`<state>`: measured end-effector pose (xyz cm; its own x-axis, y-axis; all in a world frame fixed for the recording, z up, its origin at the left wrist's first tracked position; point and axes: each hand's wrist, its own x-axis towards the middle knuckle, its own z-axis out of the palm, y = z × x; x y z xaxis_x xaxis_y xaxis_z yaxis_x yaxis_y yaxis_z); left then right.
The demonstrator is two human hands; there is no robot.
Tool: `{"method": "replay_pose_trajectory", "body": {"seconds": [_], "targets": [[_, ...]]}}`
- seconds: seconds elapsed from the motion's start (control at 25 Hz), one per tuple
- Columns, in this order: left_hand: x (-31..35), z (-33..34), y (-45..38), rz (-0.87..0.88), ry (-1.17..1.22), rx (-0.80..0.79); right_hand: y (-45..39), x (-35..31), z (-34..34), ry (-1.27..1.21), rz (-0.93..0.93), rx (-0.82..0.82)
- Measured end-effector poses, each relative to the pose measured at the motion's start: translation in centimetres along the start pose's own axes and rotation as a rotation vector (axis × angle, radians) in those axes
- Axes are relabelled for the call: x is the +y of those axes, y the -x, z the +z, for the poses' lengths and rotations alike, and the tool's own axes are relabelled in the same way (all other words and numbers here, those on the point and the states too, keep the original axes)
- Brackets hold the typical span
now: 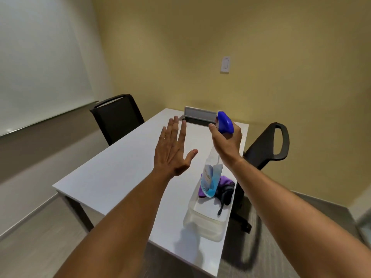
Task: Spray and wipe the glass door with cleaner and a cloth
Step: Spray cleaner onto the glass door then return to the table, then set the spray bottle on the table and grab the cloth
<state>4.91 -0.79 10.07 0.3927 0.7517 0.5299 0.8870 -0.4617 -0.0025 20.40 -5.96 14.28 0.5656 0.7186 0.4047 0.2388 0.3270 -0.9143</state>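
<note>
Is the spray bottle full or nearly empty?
Nearly empty: the spray bottle in the right hand shows blue liquid only at its bottom.

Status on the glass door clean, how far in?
Early. Done: the spray bottle is picked up, gripped at its blue trigger head by the right hand above the clear bin. In hand: just the bottle; the left hand is open and holds nothing. Left: the purple cloth is in the bin, not yet taken. No glass door is in view, so spraying and wiping remain.
</note>
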Motion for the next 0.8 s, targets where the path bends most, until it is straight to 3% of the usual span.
{"method": "replay_pose_trajectory", "body": {"seconds": [0.24,0.8], "targets": [[-4.5,4.9,-0.3,-0.029,-0.003,-0.094,0.6,5.0,6.5,-0.027,-0.006,0.096],[-12.4,15.6,-0.2,0.132,0.181,-0.251,4.7,17.9,14.7,0.314,0.128,0.246]]}}
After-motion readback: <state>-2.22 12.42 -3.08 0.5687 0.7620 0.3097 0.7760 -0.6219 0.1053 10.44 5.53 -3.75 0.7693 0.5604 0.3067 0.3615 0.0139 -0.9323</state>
